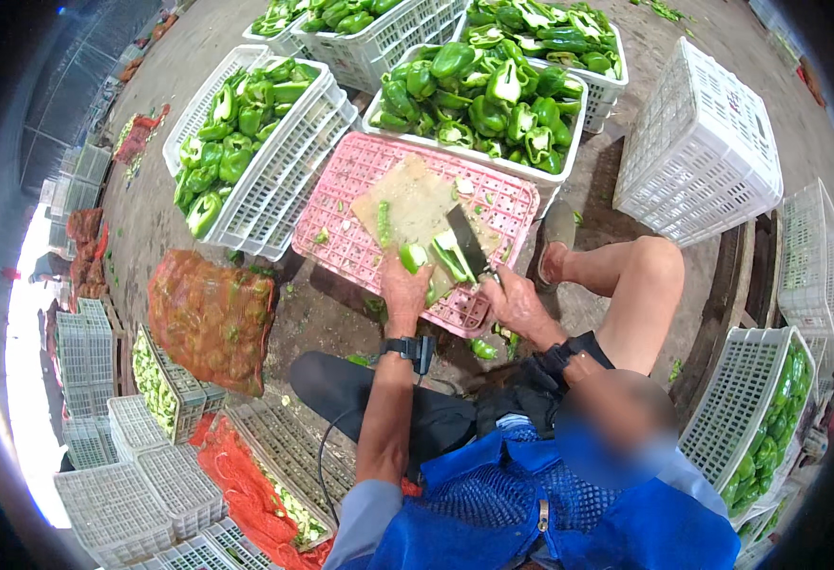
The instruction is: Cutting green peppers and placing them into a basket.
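My left hand (404, 287) is closed around a piece of green bell pepper (414, 256) at the near edge of a cutting board. In my right hand (519, 304) is the handle of a broad dark-bladed knife (469, 237), its blade angled up and left across the board. Against the blade's left side lies a cut pepper piece (450, 255) with pale flesh showing. The worn tan board (415, 195) rests on an upturned pink plastic crate (326, 204), with pepper scraps scattered over both. A narrow green strip (383, 224) lies on the board's left part.
White crates of halved peppers stand beyond the pink crate, one at left (288, 157) and one at centre (569, 157). An upturned white crate (697, 147) is at right. A full orange mesh sack (212, 318) sits left. More peppers fill a crate (735, 408) at lower right.
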Available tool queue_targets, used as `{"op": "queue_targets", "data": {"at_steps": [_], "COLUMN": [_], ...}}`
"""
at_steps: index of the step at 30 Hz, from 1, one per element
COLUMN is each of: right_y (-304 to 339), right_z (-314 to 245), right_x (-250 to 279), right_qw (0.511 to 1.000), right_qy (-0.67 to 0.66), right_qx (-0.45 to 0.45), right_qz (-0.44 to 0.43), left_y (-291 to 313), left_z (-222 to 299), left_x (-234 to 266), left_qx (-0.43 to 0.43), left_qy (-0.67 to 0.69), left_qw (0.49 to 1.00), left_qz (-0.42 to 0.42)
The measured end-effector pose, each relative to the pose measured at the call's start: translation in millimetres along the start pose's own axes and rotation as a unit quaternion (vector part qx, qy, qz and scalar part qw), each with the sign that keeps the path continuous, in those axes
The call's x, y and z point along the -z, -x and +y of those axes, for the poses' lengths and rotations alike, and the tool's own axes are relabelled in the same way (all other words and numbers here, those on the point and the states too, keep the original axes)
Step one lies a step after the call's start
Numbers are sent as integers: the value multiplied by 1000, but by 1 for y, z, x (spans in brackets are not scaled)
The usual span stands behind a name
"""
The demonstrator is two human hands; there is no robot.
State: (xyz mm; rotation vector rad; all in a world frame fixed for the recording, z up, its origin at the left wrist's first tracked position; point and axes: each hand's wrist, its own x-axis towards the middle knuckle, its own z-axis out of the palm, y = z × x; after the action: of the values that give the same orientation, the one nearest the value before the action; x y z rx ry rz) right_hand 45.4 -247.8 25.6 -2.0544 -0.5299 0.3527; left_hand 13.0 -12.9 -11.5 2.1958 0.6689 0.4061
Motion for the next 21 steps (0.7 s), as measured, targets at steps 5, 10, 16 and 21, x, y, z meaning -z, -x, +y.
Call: {"op": "queue_targets", "data": {"at_steps": [5,10,16,21], "right_y": [7,11,1,-8], "right_z": [6,18,15,33], "right_x": [31,42,58,66], "right_qw": [993,973,922,975], "right_qy": [-36,-123,-263,-42], "right_qx": [13,-113,-254,-54], "right_qz": [109,157,131,213], "left_y": [-14,-62,-169,-214], "left_z": [0,76,220,268], "left_x": [2,-8,-86,-186], "left_qx": [129,56,-222,-351], "left_qy": [208,154,120,-39], "left_qw": [970,986,966,932], "left_qz": [-10,28,-57,-79]}}
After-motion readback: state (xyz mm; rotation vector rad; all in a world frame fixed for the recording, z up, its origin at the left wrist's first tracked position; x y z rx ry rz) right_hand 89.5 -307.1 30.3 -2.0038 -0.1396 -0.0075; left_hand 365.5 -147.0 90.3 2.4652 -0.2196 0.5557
